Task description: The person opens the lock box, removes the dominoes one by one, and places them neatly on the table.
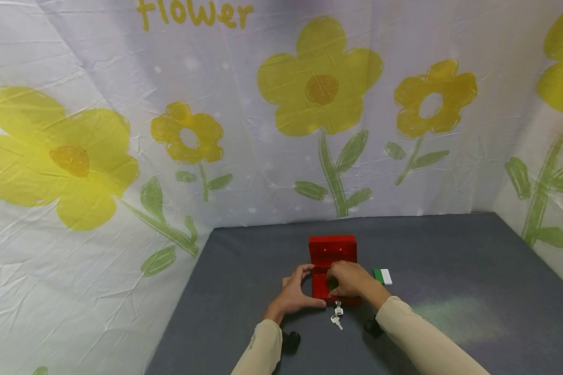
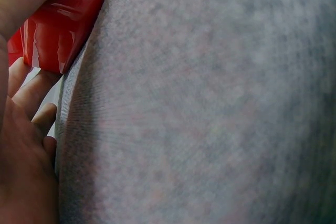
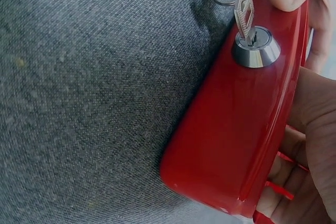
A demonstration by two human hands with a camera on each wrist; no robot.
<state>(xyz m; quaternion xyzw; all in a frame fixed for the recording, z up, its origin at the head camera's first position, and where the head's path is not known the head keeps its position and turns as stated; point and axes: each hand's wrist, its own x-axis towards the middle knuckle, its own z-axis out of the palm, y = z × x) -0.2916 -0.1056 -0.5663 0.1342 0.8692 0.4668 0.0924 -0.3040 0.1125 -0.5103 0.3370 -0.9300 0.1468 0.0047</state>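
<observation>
A red cash box (image 1: 320, 291) stands on the table with its lid (image 1: 333, 250) raised at the back. My left hand (image 1: 294, 296) grips the box's left side, thumb at the front corner and fingers toward the back. My right hand (image 1: 352, 278) reaches down into the box with bent fingers. Between its thumb and fingers shows a small green thing (image 1: 332, 284), mostly hidden. On the front wall, a key (image 3: 244, 14) sits in the silver lock (image 3: 256, 48). A second key (image 1: 337, 322) hangs from the same ring.
Right of the box lies a small green-and-white block (image 1: 382, 276) on the dark grey table (image 1: 244, 271). Behind and at the sides hangs a cloth (image 1: 253, 172) printed with yellow flowers.
</observation>
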